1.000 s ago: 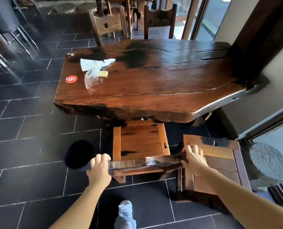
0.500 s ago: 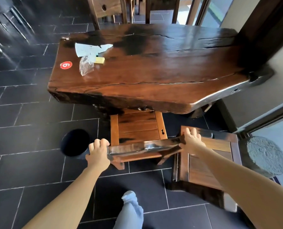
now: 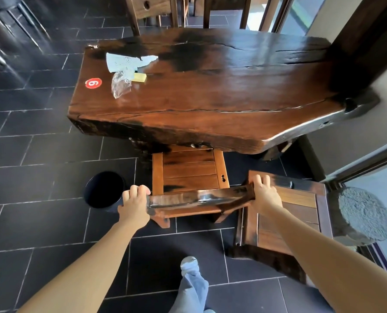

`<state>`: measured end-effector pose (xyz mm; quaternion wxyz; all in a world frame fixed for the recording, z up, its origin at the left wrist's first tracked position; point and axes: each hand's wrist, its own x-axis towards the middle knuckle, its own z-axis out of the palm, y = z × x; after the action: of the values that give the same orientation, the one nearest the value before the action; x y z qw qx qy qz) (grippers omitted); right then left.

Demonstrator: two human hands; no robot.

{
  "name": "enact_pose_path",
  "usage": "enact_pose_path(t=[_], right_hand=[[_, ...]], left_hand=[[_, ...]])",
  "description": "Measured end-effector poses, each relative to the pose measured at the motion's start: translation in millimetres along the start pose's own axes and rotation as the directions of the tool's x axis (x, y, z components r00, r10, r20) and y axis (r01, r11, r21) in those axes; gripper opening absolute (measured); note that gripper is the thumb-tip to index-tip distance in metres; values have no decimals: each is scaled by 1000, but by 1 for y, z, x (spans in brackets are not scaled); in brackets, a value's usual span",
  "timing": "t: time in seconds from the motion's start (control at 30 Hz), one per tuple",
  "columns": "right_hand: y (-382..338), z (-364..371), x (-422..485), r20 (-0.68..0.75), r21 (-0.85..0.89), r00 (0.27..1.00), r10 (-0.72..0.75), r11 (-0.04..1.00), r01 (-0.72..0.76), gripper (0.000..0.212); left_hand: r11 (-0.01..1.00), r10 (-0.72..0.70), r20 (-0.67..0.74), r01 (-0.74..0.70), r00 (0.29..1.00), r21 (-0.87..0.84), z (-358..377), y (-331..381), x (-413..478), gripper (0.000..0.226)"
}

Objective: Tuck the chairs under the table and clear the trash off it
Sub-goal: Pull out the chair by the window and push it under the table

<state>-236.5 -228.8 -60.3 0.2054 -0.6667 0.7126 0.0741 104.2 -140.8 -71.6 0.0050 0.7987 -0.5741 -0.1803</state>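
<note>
A thick dark wooden table (image 3: 222, 105) fills the middle. On its left end lie a torn white paper (image 3: 122, 62), a crumpled clear plastic wrapper (image 3: 120, 83) and a small yellow block (image 3: 139, 77). A wooden chair (image 3: 190, 172) stands at the near edge, its seat partly under the tabletop. My left hand (image 3: 135, 205) grips the left end of its top rail, and my right hand (image 3: 263, 194) grips the right end. A second wooden chair (image 3: 287, 213) stands to the right, out from the table.
A black round bin (image 3: 104, 189) sits on the dark tiled floor left of the chair. A grey stone (image 3: 364, 215) lies at the right by a glass door. Two more chairs (image 3: 152, 10) stand behind the table. My foot (image 3: 189, 264) is below.
The chair has slid further under the table, with both hands still on its back rail. I have stepped closer, so the table looks nearer.
</note>
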Motion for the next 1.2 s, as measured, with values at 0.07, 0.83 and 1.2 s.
enact_pose_path(t=[0.07, 0.83, 1.2], right_hand=[[-4, 5, -4, -2, -30, 1000, 25, 999, -26, 61], [6, -8, -10, 92, 172, 992, -84, 983, 67, 54], [83, -16, -58, -197, 130, 955, -223, 959, 250, 70]], left_hand=[[1000, 6, -14, -6, 1000, 14, 0, -4, 0, 62], [981, -42, 521, -63, 852, 181, -33, 82, 44, 65], [817, 574, 205, -570, 793, -85, 7, 263, -31, 71]])
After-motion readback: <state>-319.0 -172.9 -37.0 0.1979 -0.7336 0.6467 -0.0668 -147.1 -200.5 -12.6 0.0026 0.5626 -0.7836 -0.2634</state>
